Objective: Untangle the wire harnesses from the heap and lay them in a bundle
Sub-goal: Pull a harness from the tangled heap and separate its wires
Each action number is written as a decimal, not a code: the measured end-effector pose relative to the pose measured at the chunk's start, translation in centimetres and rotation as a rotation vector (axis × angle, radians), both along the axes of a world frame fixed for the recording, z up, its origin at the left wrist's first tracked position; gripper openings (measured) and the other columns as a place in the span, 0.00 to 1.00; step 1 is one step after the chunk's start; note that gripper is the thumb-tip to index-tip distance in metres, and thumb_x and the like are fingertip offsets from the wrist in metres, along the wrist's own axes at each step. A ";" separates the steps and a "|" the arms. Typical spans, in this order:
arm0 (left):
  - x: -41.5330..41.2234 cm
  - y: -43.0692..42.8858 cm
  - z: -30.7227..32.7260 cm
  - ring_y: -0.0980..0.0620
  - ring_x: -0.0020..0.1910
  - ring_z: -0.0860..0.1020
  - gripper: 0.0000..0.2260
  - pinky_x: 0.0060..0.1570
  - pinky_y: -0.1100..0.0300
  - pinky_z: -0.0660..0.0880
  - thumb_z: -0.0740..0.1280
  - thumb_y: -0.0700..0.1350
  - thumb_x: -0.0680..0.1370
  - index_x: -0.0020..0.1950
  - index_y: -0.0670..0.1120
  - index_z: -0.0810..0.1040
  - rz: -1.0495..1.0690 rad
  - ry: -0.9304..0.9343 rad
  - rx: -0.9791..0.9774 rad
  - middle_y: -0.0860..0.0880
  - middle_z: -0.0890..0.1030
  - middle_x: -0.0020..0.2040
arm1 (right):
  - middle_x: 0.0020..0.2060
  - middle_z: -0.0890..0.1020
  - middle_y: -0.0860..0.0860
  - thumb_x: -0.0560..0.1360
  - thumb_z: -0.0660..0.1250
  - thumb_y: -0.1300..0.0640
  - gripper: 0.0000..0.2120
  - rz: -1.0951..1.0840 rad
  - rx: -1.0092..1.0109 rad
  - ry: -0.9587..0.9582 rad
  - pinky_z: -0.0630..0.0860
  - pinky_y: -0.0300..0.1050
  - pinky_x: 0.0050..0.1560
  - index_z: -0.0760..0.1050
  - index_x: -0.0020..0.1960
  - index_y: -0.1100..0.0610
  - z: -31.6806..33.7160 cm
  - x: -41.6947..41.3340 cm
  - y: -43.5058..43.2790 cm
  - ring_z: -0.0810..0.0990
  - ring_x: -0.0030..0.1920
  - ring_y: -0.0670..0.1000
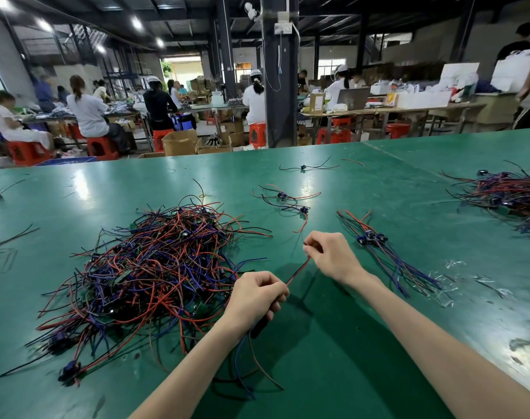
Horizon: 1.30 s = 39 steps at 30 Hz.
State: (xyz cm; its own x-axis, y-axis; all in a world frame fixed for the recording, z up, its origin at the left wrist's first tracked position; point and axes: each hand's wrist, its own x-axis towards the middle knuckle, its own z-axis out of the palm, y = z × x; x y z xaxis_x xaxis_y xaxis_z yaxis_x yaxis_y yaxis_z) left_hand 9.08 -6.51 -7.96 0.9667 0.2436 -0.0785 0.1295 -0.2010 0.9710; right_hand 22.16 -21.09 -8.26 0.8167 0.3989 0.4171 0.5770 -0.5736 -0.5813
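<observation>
Left hand: our left hand point(256, 293) is curled round one wire harness point(298, 269), and its loose tails hang below the wrist over the green bench point(348, 343).
Right hand: our right hand point(330, 255) pinches the far end of the same red-and-black pair between thumb and fingertips.
Why held so: we judge that the taut stretch between the two hands straightens the harness and shows it is free of its neighbours before it is laid down.
Heap: the tangled heap point(155, 267) of red, blue and black wire lies just left of our left hand, within easy reach for the next pick.
Bundle: the sorted bundle point(378, 249) lies right of our right hand with its blue connectors together and its wires running one way, so the held harness probably goes there.
Strays: a few loose harnesses point(288, 201) lie apart farther back.
Cut off: a second pile point(508, 195) runs out of view at the right edge.
Hard to make out: our left fist hides the held harness's connector, and we cannot tell whether its trailing tails touch the heap's edge.
</observation>
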 end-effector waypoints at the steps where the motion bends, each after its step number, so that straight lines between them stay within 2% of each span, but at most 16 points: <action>1: 0.0 0.0 0.0 0.56 0.23 0.71 0.09 0.21 0.66 0.66 0.65 0.35 0.71 0.31 0.43 0.80 -0.004 0.005 0.002 0.48 0.78 0.28 | 0.30 0.77 0.51 0.74 0.67 0.64 0.05 0.029 -0.022 -0.046 0.68 0.44 0.38 0.77 0.40 0.62 -0.1 -0.1 0.0 0.71 0.33 0.53; 3: -0.1 0.0 0.1 0.56 0.22 0.71 0.09 0.21 0.66 0.66 0.65 0.35 0.71 0.31 0.43 0.80 -0.008 0.010 0.003 0.48 0.78 0.28 | 0.30 0.76 0.50 0.74 0.67 0.64 0.05 0.051 -0.017 -0.072 0.67 0.43 0.38 0.76 0.39 0.62 -0.2 -0.2 0.1 0.70 0.33 0.53; 8: -0.1 0.0 0.1 0.56 0.22 0.71 0.09 0.21 0.65 0.67 0.65 0.34 0.71 0.31 0.42 0.79 -0.014 0.022 -0.006 0.48 0.77 0.28 | 0.34 0.81 0.56 0.73 0.67 0.65 0.03 0.106 -0.036 -0.052 0.71 0.46 0.42 0.77 0.41 0.64 0.1 0.0 -0.3 0.76 0.36 0.55; 13: -0.2 0.1 0.2 0.56 0.22 0.71 0.08 0.21 0.65 0.67 0.65 0.34 0.71 0.33 0.41 0.79 -0.019 0.022 -0.007 0.48 0.77 0.28 | 0.29 0.78 0.51 0.72 0.67 0.71 0.05 0.140 0.081 0.031 0.70 0.39 0.37 0.75 0.39 0.64 0.2 0.1 -0.3 0.72 0.32 0.51; 16: -0.3 0.1 0.2 0.56 0.22 0.71 0.08 0.21 0.66 0.66 0.65 0.35 0.71 0.33 0.40 0.79 -0.026 0.023 -0.003 0.48 0.77 0.28 | 0.28 0.78 0.52 0.71 0.66 0.74 0.09 0.145 0.191 0.127 0.73 0.40 0.38 0.75 0.37 0.62 0.6 0.3 -0.5 0.75 0.30 0.49; 18: -0.3 0.1 0.3 0.56 0.22 0.71 0.07 0.21 0.65 0.67 0.66 0.35 0.71 0.34 0.40 0.79 -0.030 0.022 0.000 0.48 0.77 0.28 | 0.26 0.77 0.52 0.71 0.66 0.75 0.11 0.169 0.244 0.209 0.72 0.33 0.33 0.75 0.37 0.61 0.9 0.5 -0.8 0.75 0.27 0.42; 20: -0.3 0.1 0.2 0.56 0.22 0.71 0.07 0.21 0.65 0.67 0.66 0.35 0.71 0.34 0.40 0.79 -0.034 0.021 0.007 0.47 0.77 0.28 | 0.25 0.77 0.51 0.72 0.65 0.76 0.13 0.199 0.280 0.295 0.69 0.31 0.28 0.74 0.36 0.61 1.2 0.5 -1.1 0.73 0.24 0.39; 25: -0.1 0.0 0.0 0.53 0.23 0.70 0.09 0.20 0.65 0.65 0.65 0.35 0.72 0.32 0.42 0.79 -0.022 0.024 0.000 0.47 0.77 0.28 | 0.25 0.79 0.50 0.75 0.64 0.72 0.11 0.207 0.402 0.461 0.68 0.35 0.24 0.74 0.36 0.60 1.5 0.7 -1.7 0.69 0.22 0.44; 28: 0.0 0.0 0.1 0.55 0.23 0.70 0.10 0.20 0.66 0.65 0.65 0.34 0.72 0.32 0.42 0.79 -0.043 0.018 -0.024 0.47 0.77 0.28 | 0.26 0.80 0.52 0.75 0.65 0.70 0.10 0.117 0.576 0.588 0.65 0.34 0.21 0.73 0.37 0.61 1.5 0.5 -1.1 0.68 0.20 0.44; 35: -0.1 -0.4 0.1 0.55 0.24 0.73 0.09 0.22 0.65 0.68 0.66 0.35 0.74 0.34 0.42 0.79 -0.122 0.005 -0.094 0.48 0.78 0.29 | 0.27 0.82 0.55 0.76 0.63 0.68 0.07 0.003 1.074 1.116 0.62 0.33 0.17 0.74 0.39 0.65 1.8 0.1 0.1 0.67 0.17 0.41; 37: -0.2 -0.4 0.1 0.55 0.24 0.73 0.08 0.23 0.64 0.70 0.66 0.35 0.74 0.35 0.41 0.78 -0.130 -0.002 -0.124 0.48 0.78 0.29 | 0.27 0.82 0.55 0.76 0.64 0.67 0.08 -0.023 1.148 1.165 0.62 0.33 0.17 0.74 0.37 0.65 1.7 -0.3 0.4 0.65 0.17 0.41; 39: -0.3 -0.3 0.0 0.54 0.24 0.73 0.08 0.24 0.63 0.72 0.66 0.34 0.74 0.35 0.40 0.78 -0.119 -0.012 -0.165 0.47 0.77 0.29 | 0.28 0.82 0.54 0.75 0.65 0.66 0.07 -0.050 1.106 1.112 0.65 0.32 0.18 0.76 0.38 0.64 1.9 -0.8 0.8 0.66 0.17 0.41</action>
State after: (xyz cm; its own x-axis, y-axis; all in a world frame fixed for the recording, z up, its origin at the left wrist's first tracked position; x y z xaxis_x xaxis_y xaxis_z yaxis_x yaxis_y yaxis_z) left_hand 8.82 -6.83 -7.95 0.9890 0.1124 -0.0960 0.1023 -0.0522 0.9934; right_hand 21.34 -20.31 -6.39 0.9040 0.2789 -0.3241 -0.4165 0.4033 -0.8148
